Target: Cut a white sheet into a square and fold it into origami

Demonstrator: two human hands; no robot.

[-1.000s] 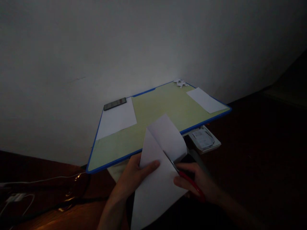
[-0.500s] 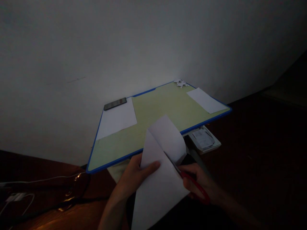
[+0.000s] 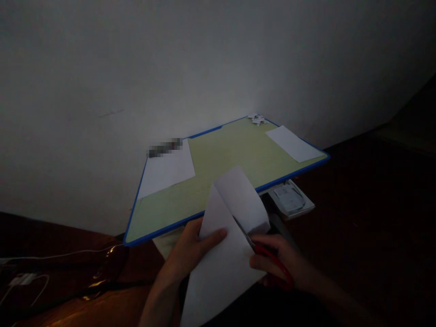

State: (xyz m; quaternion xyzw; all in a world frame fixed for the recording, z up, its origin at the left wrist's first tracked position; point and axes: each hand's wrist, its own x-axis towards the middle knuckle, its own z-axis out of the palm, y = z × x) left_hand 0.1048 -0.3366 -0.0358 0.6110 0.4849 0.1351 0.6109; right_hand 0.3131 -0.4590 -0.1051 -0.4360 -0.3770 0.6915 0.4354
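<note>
My left hand (image 3: 197,245) pinches a white sheet of paper (image 3: 221,268) from its left side, thumb on top and the other fingers hidden beneath. A pair of red-handled scissors (image 3: 272,261) is in my right hand (image 3: 282,259), with fingers closed round the handles. The blades lie in a slit along a diagonal line of the sheet, pointing up and left. Beyond the slit, the far flap of the paper stands bent upward. Both hands are in front of the table's near edge.
A pale green table (image 3: 221,156) with a blue rim stands against the wall. On it lie a white sheet (image 3: 166,170) under a blurred dark object (image 3: 164,148), another sheet (image 3: 294,144) and small folded paper pieces (image 3: 258,119). Below the right edge sits a white box (image 3: 291,200); cables (image 3: 27,279) run at left.
My right hand and the scissors have shifted slightly left along the sheet. The far flap is pushed a little to the right. My left hand keeps its grip.
</note>
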